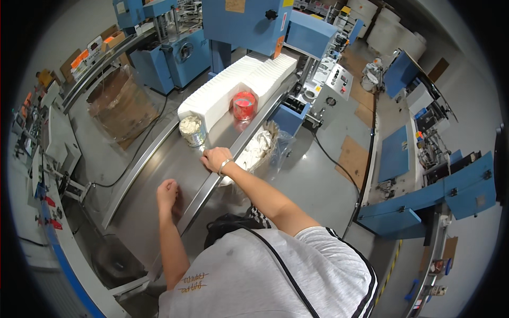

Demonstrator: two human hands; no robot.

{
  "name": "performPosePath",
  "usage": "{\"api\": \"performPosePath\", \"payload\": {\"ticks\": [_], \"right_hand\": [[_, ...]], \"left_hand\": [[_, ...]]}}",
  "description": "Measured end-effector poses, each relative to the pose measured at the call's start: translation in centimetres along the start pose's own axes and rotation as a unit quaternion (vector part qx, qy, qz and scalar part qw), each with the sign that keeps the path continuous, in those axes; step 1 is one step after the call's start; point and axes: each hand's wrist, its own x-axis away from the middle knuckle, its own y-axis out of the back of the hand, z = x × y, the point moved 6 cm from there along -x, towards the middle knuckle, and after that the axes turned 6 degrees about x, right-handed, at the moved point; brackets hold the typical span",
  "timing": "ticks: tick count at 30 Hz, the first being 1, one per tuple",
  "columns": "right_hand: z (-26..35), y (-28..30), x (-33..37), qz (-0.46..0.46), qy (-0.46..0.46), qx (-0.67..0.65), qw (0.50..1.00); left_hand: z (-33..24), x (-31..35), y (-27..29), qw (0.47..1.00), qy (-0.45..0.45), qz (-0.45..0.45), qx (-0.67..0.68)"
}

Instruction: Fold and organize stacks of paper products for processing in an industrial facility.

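My left hand (167, 196) hovers over the near part of a metal table (154, 206), its fingers curled in and nothing showing in them. Further along, my right hand (216, 158), with a bracelet at the wrist, is closed low over the metal. A small pale patch shows at its fingertips; I cannot make out what it is. Just beyond stands a clear jar (194, 139) topped with cream-coloured pieces. A red container (244, 106) sits to its right, against a long row of white folded sheets (222, 85).
Raised metal rails (204, 193) edge the table. Beside the right rail is a plastic-lined bin (260, 148) holding white material. A blue machine (244, 26) stands over the far end of the row. A large plastic-covered carton (122, 106) is on the floor at left.
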Motion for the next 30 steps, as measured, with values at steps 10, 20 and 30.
{"api": "performPosePath", "payload": {"ticks": [10, 20, 30], "right_hand": [[0.1, 0.0, -0.2, -0.006, 0.007, -0.001, 1.000], [0.2, 0.4, 0.1, 0.010, -0.003, -0.003, 1.000], [0.1, 0.5, -0.2, -0.005, 0.017, -0.004, 1.000]], "left_hand": [[-0.5, 0.1, 0.0, 1.000, -0.022, -0.007, 0.003], [-1.2, 0.6, -0.1, 1.000, -0.020, -0.001, 0.016], [0.6, -0.2, -0.2, 0.999, 0.026, 0.000, 0.035]]}}
